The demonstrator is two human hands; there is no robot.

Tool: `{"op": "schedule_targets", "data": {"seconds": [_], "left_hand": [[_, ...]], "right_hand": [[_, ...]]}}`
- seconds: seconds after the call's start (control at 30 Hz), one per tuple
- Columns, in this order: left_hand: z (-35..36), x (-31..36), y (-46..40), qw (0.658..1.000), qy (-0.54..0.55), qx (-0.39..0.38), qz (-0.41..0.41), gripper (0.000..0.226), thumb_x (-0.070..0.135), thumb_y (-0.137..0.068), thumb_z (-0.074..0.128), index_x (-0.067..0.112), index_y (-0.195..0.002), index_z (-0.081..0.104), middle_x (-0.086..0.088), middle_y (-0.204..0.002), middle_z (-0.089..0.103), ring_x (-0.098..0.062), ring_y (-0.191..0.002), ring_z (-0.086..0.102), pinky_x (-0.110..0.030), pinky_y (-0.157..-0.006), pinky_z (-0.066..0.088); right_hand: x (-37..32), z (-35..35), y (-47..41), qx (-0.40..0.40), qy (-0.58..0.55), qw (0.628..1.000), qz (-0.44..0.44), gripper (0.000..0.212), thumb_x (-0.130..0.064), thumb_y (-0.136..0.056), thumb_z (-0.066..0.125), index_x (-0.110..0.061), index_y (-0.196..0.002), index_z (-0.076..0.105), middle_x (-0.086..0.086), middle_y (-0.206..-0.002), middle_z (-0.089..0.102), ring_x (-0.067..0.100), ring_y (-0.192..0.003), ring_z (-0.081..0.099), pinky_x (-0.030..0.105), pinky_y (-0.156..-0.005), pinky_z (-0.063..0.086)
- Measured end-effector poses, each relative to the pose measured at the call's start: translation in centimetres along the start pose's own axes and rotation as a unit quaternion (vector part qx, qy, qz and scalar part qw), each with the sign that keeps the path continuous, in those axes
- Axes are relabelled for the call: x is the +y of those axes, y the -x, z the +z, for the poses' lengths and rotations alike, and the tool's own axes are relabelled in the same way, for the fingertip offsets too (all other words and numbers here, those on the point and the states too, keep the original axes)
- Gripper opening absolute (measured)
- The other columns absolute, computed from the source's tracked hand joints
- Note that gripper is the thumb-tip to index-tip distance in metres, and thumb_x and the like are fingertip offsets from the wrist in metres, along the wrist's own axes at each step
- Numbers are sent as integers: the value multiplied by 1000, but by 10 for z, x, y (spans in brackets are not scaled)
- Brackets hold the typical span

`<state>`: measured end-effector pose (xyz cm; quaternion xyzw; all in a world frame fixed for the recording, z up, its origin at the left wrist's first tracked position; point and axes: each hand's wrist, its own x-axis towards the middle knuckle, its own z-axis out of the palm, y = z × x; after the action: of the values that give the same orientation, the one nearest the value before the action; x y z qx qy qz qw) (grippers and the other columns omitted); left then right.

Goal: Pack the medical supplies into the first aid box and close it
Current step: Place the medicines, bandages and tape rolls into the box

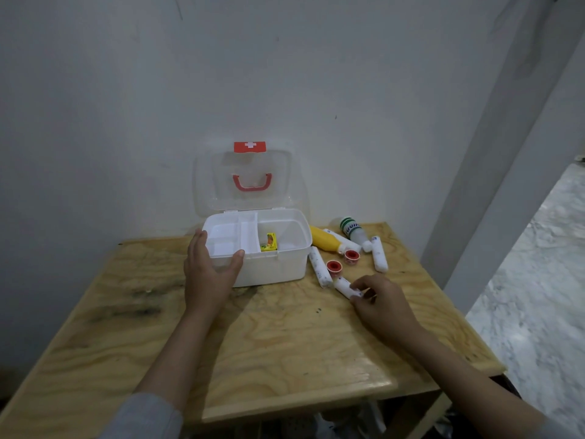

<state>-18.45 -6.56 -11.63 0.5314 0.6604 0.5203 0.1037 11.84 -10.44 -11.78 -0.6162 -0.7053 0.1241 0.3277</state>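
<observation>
- Right now the first aid box (272, 267) sits at the far middle of the worktop (269, 343), its clear lid (243, 182) standing open against the wall.
- Left hand (207, 274) cups the box's near-left corner, fingers (199, 239) spread, thumb on the front rim.
- Small yellow carton (269, 243) stands inside the right compartment.
- Right hand (380, 301), at 3 o'clock from the box, pinches a white bandage roll (345, 286) lying on the worktop.
- Two red-capped tape rolls (334, 267), more white rolls (320, 270), a yellow bottle (324, 242) and a green-labelled bottle (354, 233) lie just right of the box.

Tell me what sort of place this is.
Probably a plain room corner at home, not a clinic: a bare plywood table pushed against an unpainted grey-white wall, a speckled stone floor, and a small white plastic first aid box.
</observation>
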Motion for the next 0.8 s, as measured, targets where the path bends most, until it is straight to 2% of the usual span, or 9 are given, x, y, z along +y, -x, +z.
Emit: {"op": "schedule_targets", "data": {"seconds": [0.13,0.2,0.3,0.4,0.57,0.7,0.8], "left_hand": [[0,1,0,1000,4,-1,-1,82,43,-80,68,17,-146,27,-2,-156,27,-24,-141,26,-40,-110,30],[0,1,0,1000,9,1,-9,85,45,-79,69,18,-147,26,-2,-155,27,-23,-141,26,-41,-110,31],[-1,1,-1,1000,10,-2,-20,88,49,-77,70,20,-147,25,0,-154,29,-23,-140,29,-42,-108,35],[-2,1,-3,1000,6,-7,-23,91,55,-73,70,22,-146,27,0,-153,32,-23,-137,32,-44,-106,38],[-8,3,-2,999,24,-22,-26,94,66,-67,66,26,-144,29,1,-149,37,-23,-134,38,-47,-103,42],[-9,3,-2,999,32,-18,-27,95,62,-68,69,24,-145,29,1,-149,37,-23,-134,38,-44,-103,42],[-7,2,-3,999,33,-15,-27,94,64,-68,67,25,-145,29,1,-149,36,-22,-134,37,-44,-103,42]], "right_hand": [[-18,-8,-9,63,-89,994,-17,10,-12,-74,72,-16,-83,70,-8,-79,68,7,-72,62,11,-62,46],[-41,-11,-20,95,-135,985,-55,10,-10,-74,74,-13,-83,71,-5,-76,68,9,-74,63,10,-64,49],[-85,-9,-43,98,-184,968,-136,11,-12,-76,74,-13,-86,72,-2,-80,69,10,-74,65,14,-66,52],[-126,9,-70,55,-171,962,-208,13,-11,-77,72,-11,-90,73,2,-86,73,12,-76,66,20,-70,54],[-164,53,-106,-71,-111,964,-230,20,-2,-80,64,-7,-96,73,10,-100,74,20,-89,67,20,-78,48],[-173,67,-119,-167,-69,958,-223,30,6,-78,60,-7,-101,73,11,-111,71,21,-102,65,29,-91,51],[-170,64,-119,-161,-93,958,-217,30,5,-82,55,-8,-104,72,9,-116,69,18,-106,64,25,-94,48]]}}
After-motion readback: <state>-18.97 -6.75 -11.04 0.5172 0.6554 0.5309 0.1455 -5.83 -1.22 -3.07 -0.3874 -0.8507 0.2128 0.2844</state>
